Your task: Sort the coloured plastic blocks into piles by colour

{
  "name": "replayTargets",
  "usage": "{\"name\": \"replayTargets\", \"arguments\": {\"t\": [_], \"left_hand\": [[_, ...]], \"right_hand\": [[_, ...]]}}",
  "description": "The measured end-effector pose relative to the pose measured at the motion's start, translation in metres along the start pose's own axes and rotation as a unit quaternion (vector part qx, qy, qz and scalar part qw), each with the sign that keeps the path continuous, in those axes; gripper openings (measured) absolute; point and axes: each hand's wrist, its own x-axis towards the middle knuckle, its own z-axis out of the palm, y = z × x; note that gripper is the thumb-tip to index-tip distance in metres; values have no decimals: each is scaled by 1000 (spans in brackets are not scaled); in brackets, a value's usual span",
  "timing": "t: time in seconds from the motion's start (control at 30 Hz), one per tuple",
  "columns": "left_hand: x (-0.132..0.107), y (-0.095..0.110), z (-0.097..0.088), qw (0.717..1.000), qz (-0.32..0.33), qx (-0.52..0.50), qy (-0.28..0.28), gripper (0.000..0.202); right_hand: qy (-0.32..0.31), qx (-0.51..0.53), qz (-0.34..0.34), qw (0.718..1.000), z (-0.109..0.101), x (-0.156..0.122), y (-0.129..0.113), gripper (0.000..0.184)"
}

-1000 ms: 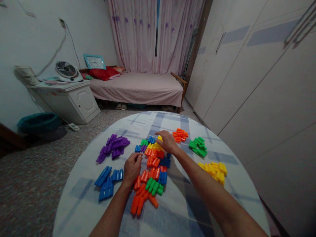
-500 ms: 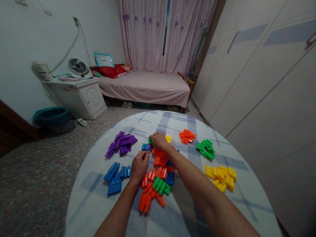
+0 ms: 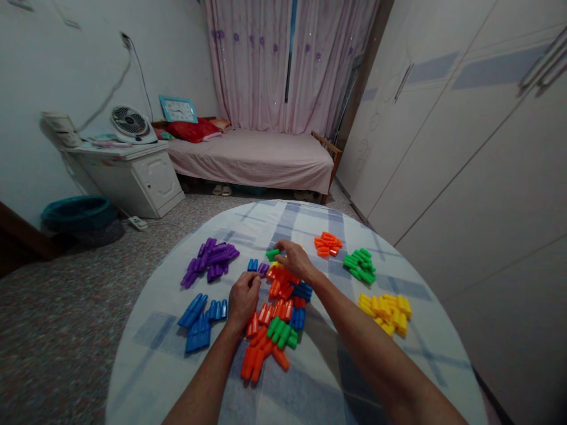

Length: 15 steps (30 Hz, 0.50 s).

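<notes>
A round table with a checked cloth (image 3: 310,389) carries coloured plastic pieces. A mixed heap (image 3: 277,313) of orange, red, green and blue pieces lies in the middle. My right hand (image 3: 295,258) reaches over its far end, fingers pinched on a green piece (image 3: 273,254). My left hand (image 3: 243,297) rests curled at the heap's left edge, beside a purple piece (image 3: 263,269) and a blue piece (image 3: 252,265); what its fingers hold is hidden.
Sorted piles lie around the heap: purple (image 3: 210,263), blue (image 3: 200,316), orange (image 3: 328,244), green (image 3: 359,264), yellow (image 3: 385,307). Beyond the table are a bed (image 3: 252,159), a white cabinet (image 3: 128,177) with a fan (image 3: 129,124), and wardrobes (image 3: 465,147) on the right.
My right hand moved left across the far end of the heap and closed on a green piece, which is now lifted slightly. My left hand stayed at the heap's left edge.
</notes>
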Motion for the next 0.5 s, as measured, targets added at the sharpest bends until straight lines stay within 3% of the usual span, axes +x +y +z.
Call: {"name": "replayTargets", "arguments": {"t": [0.07, 0.13, 0.3, 0.5], "left_hand": [[0, 2, -1, 1000, -1, 1, 0, 30], [-1, 3, -1, 1000, -2, 2, 0, 30], [-1, 2, -2, 1000, -5, 3, 0, 30], [1, -2, 0, 1000, -11, 2, -1, 32]], "right_hand": [[45, 79, 17, 996, -13, -16, 11, 18], [87, 94, 37, 991, -29, -35, 26, 20], [147, -32, 162, 975, -65, -85, 81, 28], [147, -141, 260, 944, -87, -119, 135, 29]]}}
